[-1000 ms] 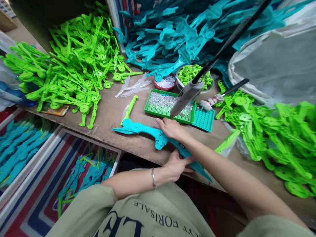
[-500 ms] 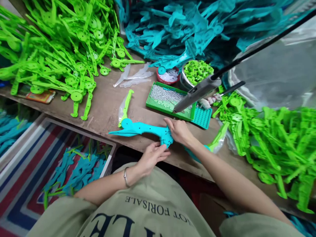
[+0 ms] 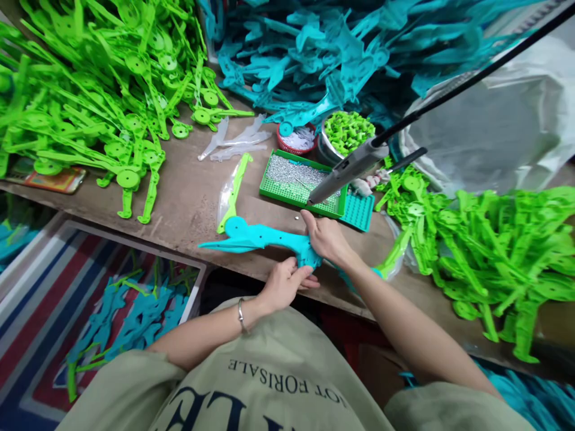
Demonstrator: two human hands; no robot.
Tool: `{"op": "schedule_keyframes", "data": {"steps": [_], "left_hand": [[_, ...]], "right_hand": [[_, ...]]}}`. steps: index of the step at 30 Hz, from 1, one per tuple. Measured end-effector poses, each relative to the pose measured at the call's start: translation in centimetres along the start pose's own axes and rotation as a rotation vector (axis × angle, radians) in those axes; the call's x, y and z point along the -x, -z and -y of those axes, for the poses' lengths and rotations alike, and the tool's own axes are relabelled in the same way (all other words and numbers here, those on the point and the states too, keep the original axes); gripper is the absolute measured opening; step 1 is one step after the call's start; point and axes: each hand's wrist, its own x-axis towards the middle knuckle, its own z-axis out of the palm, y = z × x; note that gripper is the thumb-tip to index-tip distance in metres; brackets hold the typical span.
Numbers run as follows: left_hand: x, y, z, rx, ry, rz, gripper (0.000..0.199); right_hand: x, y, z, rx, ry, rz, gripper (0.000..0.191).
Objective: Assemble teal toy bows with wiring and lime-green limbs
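Note:
A blue plastic toy part [image 3: 265, 235] lies across the bench's front edge, its pointed end to the left. My left hand [image 3: 287, 282] grips its right end from below, fingers closed around it. My right hand [image 3: 329, 239] holds the same end from above, thumb stretched up toward the driver's tip; the palm hides part of the blue plastic. A green arm [image 3: 232, 194] with a clear blade [image 3: 224, 194] reaches up from the part's left end. Just above my hands hangs a grey electric screwdriver [image 3: 344, 169]. Its tip is over a green tray [image 3: 287, 196] of small metal screws.
Green pieces [image 3: 90, 90] heap at left, and more green pieces [image 3: 507, 257] at right. Blue pieces [image 3: 314, 48] pile up behind. A red basket [image 3: 296, 149], a bowl of green bits [image 3: 348, 133] and a teal tray [image 3: 359, 214] stand near the driver. A drawer-like bin [image 3: 195, 293] holds assembled pieces.
The view has shifted slightly right. The blue part and both hands have moved a little to the right over the bench, and the green arm leans further right. Both hands keep their hold.

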Motion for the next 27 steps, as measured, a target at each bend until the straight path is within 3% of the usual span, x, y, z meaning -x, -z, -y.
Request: {"op": "schedule_keyframes", "data": {"steps": [3, 11, 17, 22, 27], "left_hand": [[-0.7, 0.2, -0.2, 0.091, 0.068, -0.004, 0.06], [-1.7, -1.0, -1.5, 0.455, -0.127, -0.34, 0.059], [-2.8, -2.0, -0.5, 0.482, -0.115, -0.378, 0.055], [-3.3, -2.3, 0.0, 0.468, -0.132, -0.382, 0.05], [-3.9, -2.8, 0.6, 0.419, -0.177, -0.424, 0.033]], "right_hand": [[-0.3, -0.2, -0.1, 0.09, 0.008, 0.01, 0.065], [-1.0, -0.9, -1.5, 0.14, 0.068, 0.015, 0.065], [-1.0, -0.5, -2.3, 0.252, 0.133, 0.073, 0.051], [0.0, 0.3, 2.5, 0.243, 0.185, -0.104, 0.054], [-0.6, -1.1, 8.4, 0.246, 0.24, 0.126, 0.073]]}}
